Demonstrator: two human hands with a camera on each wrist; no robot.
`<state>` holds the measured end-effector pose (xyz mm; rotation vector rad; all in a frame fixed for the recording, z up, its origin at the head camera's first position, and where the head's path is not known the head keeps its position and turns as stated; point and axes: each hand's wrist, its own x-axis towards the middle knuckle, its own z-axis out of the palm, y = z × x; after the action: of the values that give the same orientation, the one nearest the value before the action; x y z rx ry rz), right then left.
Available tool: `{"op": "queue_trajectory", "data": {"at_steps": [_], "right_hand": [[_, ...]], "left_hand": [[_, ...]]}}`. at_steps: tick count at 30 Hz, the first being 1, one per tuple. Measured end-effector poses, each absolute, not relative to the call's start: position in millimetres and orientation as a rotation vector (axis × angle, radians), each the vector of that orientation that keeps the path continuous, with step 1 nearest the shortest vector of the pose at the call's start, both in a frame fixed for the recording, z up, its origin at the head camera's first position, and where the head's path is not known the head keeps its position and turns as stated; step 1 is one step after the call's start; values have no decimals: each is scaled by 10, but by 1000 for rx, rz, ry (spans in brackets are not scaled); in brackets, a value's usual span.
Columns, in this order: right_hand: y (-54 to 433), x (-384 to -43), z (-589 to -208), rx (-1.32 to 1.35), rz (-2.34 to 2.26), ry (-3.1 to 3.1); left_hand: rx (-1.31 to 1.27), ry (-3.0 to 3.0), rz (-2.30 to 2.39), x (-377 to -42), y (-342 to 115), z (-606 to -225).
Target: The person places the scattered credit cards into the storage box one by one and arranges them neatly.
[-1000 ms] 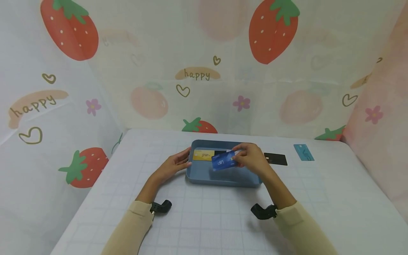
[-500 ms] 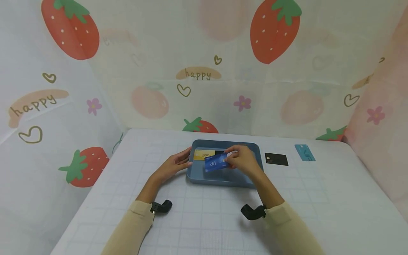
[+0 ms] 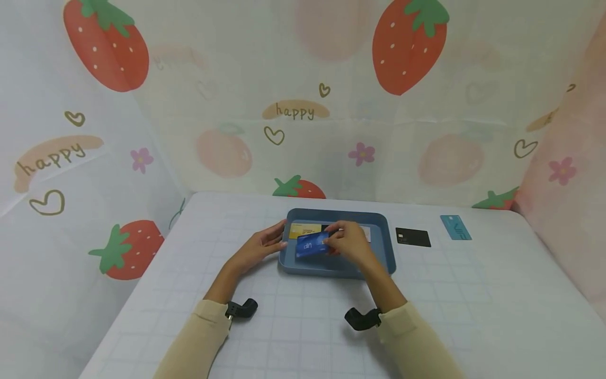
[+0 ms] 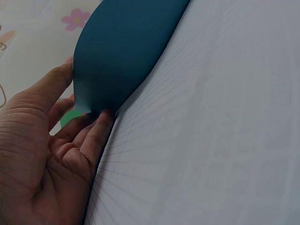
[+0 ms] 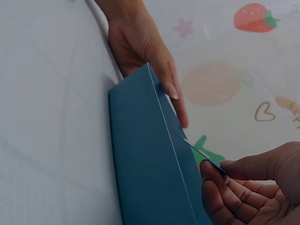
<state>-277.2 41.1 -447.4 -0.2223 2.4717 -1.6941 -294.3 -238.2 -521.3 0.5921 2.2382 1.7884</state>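
My right hand [image 3: 349, 242] pinches a blue VIP card [image 3: 310, 245] between thumb and fingers. That card is tilted just over the left part of a blue-grey tray [image 3: 350, 271]. In the right wrist view the card [image 5: 201, 152] appears nearly edge-on above the tray wall [image 5: 145, 150]. My left hand [image 3: 255, 249] holds the tray's left end; in the left wrist view its thumb and fingers bend about the tray corner [image 4: 117, 56]. Inside the tray, a yellow card [image 3: 303, 230] lies along the back. Farther right a white card [image 3: 366, 233] partly shows behind my right hand.
On the table right of the tray lie a black card [image 3: 413, 237] and a teal VIP card [image 3: 456, 227]. A white gridded cloth [image 3: 303, 326] covers the table. Printed fabric [image 3: 303, 147] hangs behind and at both sides.
My right hand has moved left with the blue card, which now covers part of the yellow card's lower edge. The black card on the table has come fully into sight. My left hand stays put.
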Motion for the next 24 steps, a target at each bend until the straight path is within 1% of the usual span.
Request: {"op": "queue_trajectory", "data": {"at_steps": [24], "right_hand": [[208, -2778, -4607, -172, -1735, 2404]], "left_hand": [[577, 2257, 1774, -2957, -2382, -5227]]}}
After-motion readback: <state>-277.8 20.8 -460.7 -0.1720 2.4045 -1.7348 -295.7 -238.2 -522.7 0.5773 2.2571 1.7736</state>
